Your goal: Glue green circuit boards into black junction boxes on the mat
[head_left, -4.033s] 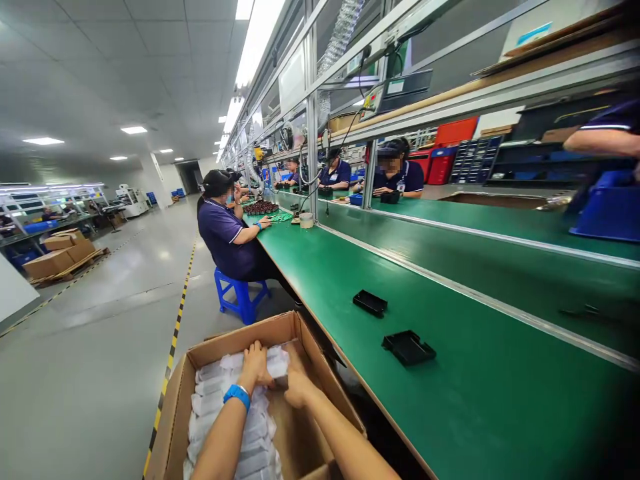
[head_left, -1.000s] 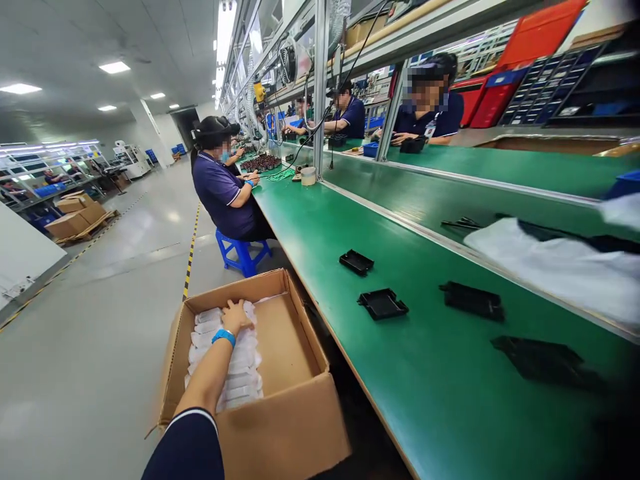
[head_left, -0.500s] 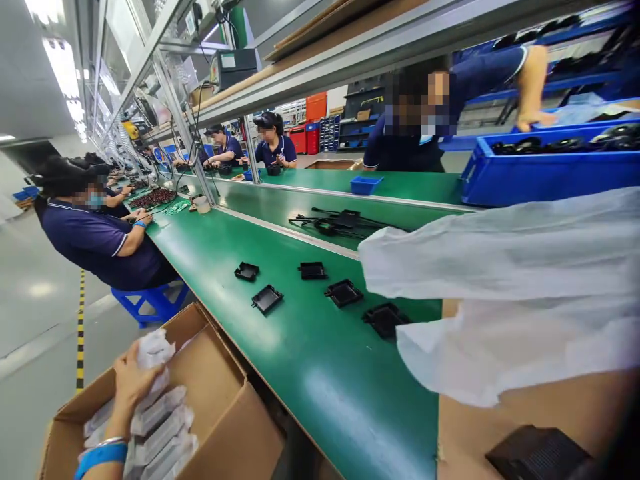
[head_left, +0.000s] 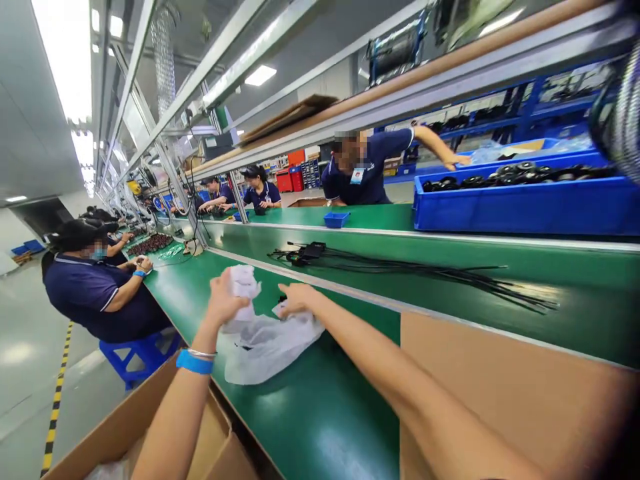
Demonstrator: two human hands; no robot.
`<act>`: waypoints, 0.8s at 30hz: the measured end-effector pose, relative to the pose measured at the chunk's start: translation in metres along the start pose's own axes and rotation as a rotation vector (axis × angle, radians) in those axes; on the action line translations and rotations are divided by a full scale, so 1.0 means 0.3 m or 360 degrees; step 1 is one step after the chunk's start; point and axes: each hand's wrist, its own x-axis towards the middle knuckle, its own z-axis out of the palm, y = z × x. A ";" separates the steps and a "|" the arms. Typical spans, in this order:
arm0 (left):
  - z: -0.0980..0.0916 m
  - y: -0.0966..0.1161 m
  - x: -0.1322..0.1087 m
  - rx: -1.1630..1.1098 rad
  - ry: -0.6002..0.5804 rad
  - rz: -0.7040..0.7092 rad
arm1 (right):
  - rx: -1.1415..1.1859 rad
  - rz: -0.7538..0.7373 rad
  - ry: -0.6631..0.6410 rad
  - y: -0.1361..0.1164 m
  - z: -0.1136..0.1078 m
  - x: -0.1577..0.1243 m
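My left hand (head_left: 223, 301), with a blue wristband, is raised over the green bench (head_left: 320, 413) and closed around a white foam-wrapped packet (head_left: 243, 283). My right hand (head_left: 296, 299) reaches out beside it and pinches the upper edge of a translucent white plastic bag (head_left: 267, 345) that lies spread on the bench under both hands. The open cardboard box (head_left: 120, 433) stands on the floor at the lower left.
A brown cardboard sheet (head_left: 500, 380) covers the bench at the right. Black cables (head_left: 400, 267) lie on the raised green belt behind. A blue bin (head_left: 525, 200) of black parts stands at the far right. Seated workers line both sides; one sits at the left (head_left: 95, 293).
My left hand has lifted a wrapped packet out of the box and up over the bench. My right hand has laid the plastic bag down on the bench. The view has swung right.
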 end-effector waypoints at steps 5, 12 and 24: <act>0.219 0.107 0.035 0.0196 -0.0347 -0.0034 | -0.0039 -0.0164 -0.0399 0.055 0.002 -0.092; 0.346 0.149 0.036 0.0135 -0.0600 0.0070 | -0.0010 -0.0007 -0.0273 0.200 -0.076 -0.262; 0.292 0.023 -0.022 -0.0165 -0.0637 -0.0002 | -0.0052 -0.0094 0.0112 0.059 0.022 -0.138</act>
